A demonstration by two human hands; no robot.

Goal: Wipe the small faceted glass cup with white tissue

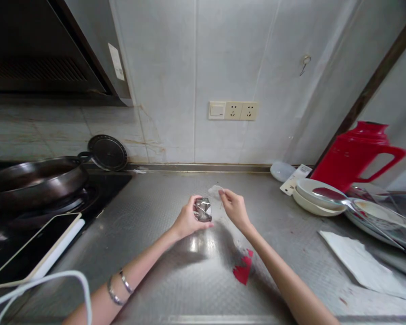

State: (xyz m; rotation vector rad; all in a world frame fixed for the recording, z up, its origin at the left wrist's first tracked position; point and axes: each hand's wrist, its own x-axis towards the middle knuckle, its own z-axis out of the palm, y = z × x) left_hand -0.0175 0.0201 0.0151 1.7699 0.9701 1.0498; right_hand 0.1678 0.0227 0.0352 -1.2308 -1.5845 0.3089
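Note:
In the head view, my left hand (pixel 188 220) is closed round a small block wrapped in shiny silver foil (pixel 203 210), held above the steel counter. Just to its right, my right hand (pixel 234 206) pinches a thin, pale, see-through scrap (pixel 215 191) between thumb and fingertips. The scrap looks like film or thin paper; I cannot tell which. It appears apart from the foil block. Torn red pieces (pixel 243 268) lie on the counter below my right wrist.
A dark pan (pixel 37 183) sits on the stove at left, with a phone (pixel 34 250) and white cable (pixel 59 274) nearer me. At right stand stacked bowls (pixel 316 210), a red thermos jug (pixel 357 155), a spoon (pixel 328 194) and a white paper napkin (pixel 365 262).

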